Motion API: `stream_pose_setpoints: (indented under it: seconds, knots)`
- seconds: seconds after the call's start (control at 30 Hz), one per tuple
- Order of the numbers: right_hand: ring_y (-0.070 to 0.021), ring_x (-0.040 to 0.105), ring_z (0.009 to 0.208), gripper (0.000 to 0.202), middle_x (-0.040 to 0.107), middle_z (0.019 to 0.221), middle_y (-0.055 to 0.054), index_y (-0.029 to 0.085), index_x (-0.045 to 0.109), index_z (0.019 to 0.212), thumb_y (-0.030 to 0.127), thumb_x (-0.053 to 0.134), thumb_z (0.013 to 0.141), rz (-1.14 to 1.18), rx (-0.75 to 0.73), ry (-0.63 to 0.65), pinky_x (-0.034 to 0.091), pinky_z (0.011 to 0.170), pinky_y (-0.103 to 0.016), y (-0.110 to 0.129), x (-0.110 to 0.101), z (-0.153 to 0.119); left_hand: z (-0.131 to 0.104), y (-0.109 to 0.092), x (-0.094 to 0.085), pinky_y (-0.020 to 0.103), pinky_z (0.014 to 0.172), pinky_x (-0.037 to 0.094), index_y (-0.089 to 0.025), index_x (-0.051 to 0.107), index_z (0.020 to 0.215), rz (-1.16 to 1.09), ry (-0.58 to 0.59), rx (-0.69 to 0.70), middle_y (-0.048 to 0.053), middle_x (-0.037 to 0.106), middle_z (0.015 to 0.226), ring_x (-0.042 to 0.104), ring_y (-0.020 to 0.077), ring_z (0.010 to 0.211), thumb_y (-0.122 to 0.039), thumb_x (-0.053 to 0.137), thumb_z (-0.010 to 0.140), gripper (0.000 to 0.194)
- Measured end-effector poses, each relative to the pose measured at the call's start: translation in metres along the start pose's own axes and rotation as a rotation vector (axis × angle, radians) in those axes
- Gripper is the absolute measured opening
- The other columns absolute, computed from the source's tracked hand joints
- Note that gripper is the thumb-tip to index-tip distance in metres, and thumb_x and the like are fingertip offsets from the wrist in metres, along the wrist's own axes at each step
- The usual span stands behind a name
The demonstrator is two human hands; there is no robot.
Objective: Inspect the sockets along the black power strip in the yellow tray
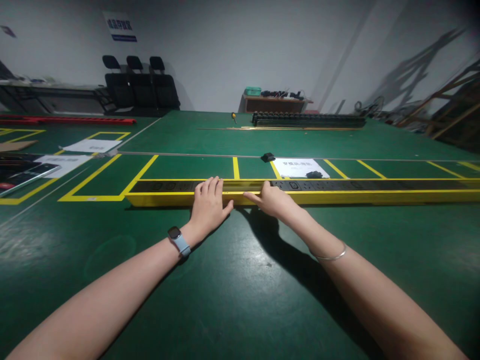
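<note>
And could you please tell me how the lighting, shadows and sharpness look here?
Head view: the middle is brighter than the dim corners; head view: a dark shadow lies on the green surface beside the right forearm, faint glare left of that shadow; head view: the wall sign has blurred print and leans, perhaps from lens distortion.

Three black seats (pixel 141 91) stand by the wall (pixel 225 45) — a sign (pixel 120 27) is above them. A green box (pixel 253 91) sits on a brown cabinet (pixel 273 105) — a red bar (pixel 86 120) lies far left.
</note>
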State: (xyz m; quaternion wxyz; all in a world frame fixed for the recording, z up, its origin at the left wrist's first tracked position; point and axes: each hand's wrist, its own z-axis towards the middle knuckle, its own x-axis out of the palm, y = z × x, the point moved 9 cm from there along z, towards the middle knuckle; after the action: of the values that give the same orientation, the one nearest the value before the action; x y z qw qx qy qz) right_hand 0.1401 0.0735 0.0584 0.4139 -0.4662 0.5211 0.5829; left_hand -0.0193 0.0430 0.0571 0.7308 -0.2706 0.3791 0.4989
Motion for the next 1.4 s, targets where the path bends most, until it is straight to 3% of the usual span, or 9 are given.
stream_pose_setpoints:
  seconds: [0.2, 0.47, 0.63, 0.8, 0.9, 1.03, 1.17, 1.27, 1.4]
  knots:
    - [-0.0260, 0.069, 0.088, 0.059, 0.071, 0.094, -0.016, 0.015, 0.062, 0.104, 0.067, 0.035, 0.093, 0.025, -0.094, -0.001, 0.048, 0.073, -0.031, 0.024, 0.016, -0.002, 0.000, 0.001, 0.001, 0.050, 0.107, 0.031, -0.004, 0.044, 0.139, -0.009, 0.004, -0.001, 0.023, 0.047, 0.142, 0.041, 0.0354, 0.133, -0.043, 0.046, 0.090, 0.063]
    - [-0.0170, 0.065, 0.064, 0.062, 0.064, 0.055, -0.006, 0.016, 0.067, 0.076, 0.070, 0.039, 0.090, 0.097, -0.115, 0.068, 0.042, 0.061, -0.022, 0.023, 0.012, 0.008, -0.002, 0.000, -0.003, 0.049, 0.109, 0.031, -0.002, 0.042, 0.138, -0.012, -0.013, 0.035, 0.024, 0.047, 0.142, 0.041, 0.0338, 0.134, -0.039, 0.045, 0.092, 0.059]
    - [-0.0152, 0.062, 0.055, 0.054, 0.063, 0.052, -0.006, 0.015, 0.068, 0.072, 0.064, 0.052, 0.088, 0.097, -0.068, 0.124, 0.042, 0.059, -0.022, 0.010, 0.011, 0.016, -0.002, 0.004, -0.002, 0.050, 0.111, 0.029, -0.003, 0.043, 0.137, -0.037, -0.029, 0.025, 0.022, 0.049, 0.141, 0.041, 0.0329, 0.135, -0.036, 0.045, 0.092, 0.057]
    - [-0.0146, 0.059, 0.050, 0.052, 0.065, 0.055, -0.007, 0.013, 0.070, 0.078, 0.062, 0.055, 0.087, 0.059, 0.052, 0.194, 0.043, 0.056, -0.024, -0.027, 0.009, 0.030, -0.002, 0.006, -0.001, 0.051, 0.112, 0.027, -0.004, 0.044, 0.139, -0.037, -0.033, -0.003, 0.022, 0.049, 0.142, 0.041, 0.0327, 0.135, -0.036, 0.044, 0.092, 0.057]
    - [-0.0135, 0.057, 0.046, 0.049, 0.063, 0.052, -0.005, 0.012, 0.071, 0.080, 0.058, 0.056, 0.088, 0.074, 0.055, 0.186, 0.042, 0.052, -0.024, -0.034, 0.004, 0.032, -0.001, 0.002, 0.000, 0.051, 0.114, 0.025, -0.004, 0.045, 0.139, -0.046, -0.022, 0.017, 0.021, 0.049, 0.143, 0.041, 0.0312, 0.136, -0.035, 0.043, 0.093, 0.056]
    - [-0.0127, 0.059, 0.049, 0.044, 0.067, 0.061, -0.004, 0.011, 0.066, 0.113, 0.048, 0.058, 0.090, 0.188, -0.030, 0.109, 0.046, 0.056, -0.023, -0.009, 0.002, 0.022, 0.000, -0.001, 0.001, 0.050, 0.115, 0.024, -0.003, 0.045, 0.139, -0.043, -0.015, 0.039, 0.021, 0.048, 0.144, 0.041, 0.0296, 0.136, -0.033, 0.041, 0.094, 0.055]
    - [-0.0177, 0.069, 0.070, 0.069, 0.073, 0.086, -0.008, 0.019, 0.032, 0.150, 0.042, 0.059, 0.090, 0.206, -0.245, -0.009, 0.050, 0.070, -0.027, 0.037, 0.014, 0.007, -0.001, 0.000, 0.002, 0.049, 0.115, 0.024, -0.003, 0.043, 0.140, -0.029, -0.001, 0.044, 0.020, 0.047, 0.145, 0.040, 0.0290, 0.137, -0.032, 0.041, 0.093, 0.055]
    - [-0.0245, 0.071, 0.086, 0.071, 0.073, 0.097, -0.011, 0.028, 0.020, 0.155, 0.050, 0.050, 0.094, 0.059, -0.291, -0.003, 0.050, 0.074, -0.032, 0.052, 0.029, 0.002, -0.001, 0.000, 0.004, 0.049, 0.115, 0.023, -0.003, 0.042, 0.141, -0.018, 0.013, 0.046, 0.020, 0.046, 0.146, 0.039, 0.0292, 0.137, -0.030, 0.042, 0.092, 0.056]
    - [-0.0267, 0.071, 0.091, 0.067, 0.073, 0.100, -0.011, 0.032, 0.022, 0.154, 0.054, 0.044, 0.095, -0.069, -0.257, -0.035, 0.051, 0.075, -0.034, 0.051, 0.026, 0.003, -0.002, 0.000, 0.006, 0.049, 0.115, 0.023, -0.003, 0.041, 0.142, -0.006, 0.022, 0.046, 0.020, 0.045, 0.147, 0.038, 0.0293, 0.138, -0.030, 0.040, 0.092, 0.056]
